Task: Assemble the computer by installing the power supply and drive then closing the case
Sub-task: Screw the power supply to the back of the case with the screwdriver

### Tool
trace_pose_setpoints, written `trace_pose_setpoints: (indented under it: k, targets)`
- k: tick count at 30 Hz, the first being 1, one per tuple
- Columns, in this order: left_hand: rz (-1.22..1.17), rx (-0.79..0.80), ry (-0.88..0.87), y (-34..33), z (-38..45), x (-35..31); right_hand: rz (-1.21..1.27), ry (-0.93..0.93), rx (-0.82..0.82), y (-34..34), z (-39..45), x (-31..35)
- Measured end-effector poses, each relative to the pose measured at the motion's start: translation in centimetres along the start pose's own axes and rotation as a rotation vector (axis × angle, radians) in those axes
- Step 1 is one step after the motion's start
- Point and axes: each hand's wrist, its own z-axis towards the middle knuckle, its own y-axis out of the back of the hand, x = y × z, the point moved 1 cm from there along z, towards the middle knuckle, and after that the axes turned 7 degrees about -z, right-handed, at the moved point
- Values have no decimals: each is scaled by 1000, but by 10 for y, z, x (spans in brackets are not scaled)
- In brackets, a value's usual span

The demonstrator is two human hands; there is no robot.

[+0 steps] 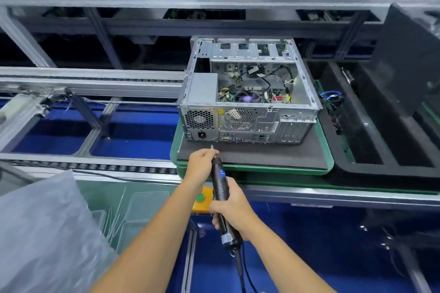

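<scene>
Case: 1 open grey metal computer case (pixel 250 102), on black foam pad's (pixel 250 153) far half.
Screwdriver: 1 black electric screwdriver (pixel 220 188); blue label unreadable.
Left hand (pixel 202 162): pinching its tip.
Right hand (pixel 234 207): gripping its body.

One open case (pixel 247 93), one screwdriver (pixel 220 188), two hands (pixel 201 162).

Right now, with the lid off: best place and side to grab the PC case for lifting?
Likely the two long side walls of the PC case, low down, hands coming from left and right. The top is open with wiring exposed, and the rear panel facing the camera is full of ports and fan grilles.
</scene>
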Motion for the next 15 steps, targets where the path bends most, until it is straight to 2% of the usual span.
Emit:
trace_pose_setpoints:
  k: [4,6,10,12,15]
  targets:
    - [17,-53,-24,6,11,-4,19,17,-8,-1,15,6]
    - [9,-121,-97,14,12,-12,38,28,-15,-1,20,8]
    - [178,-435,-603,42,16,-68,74,35,-13,2,24,10]
    - [315,-396,-773,46,29,-108,76,41,-8,3,25,11]
    - [667,-252,-902,38,53,-153,85,43,-10,3,27,13]
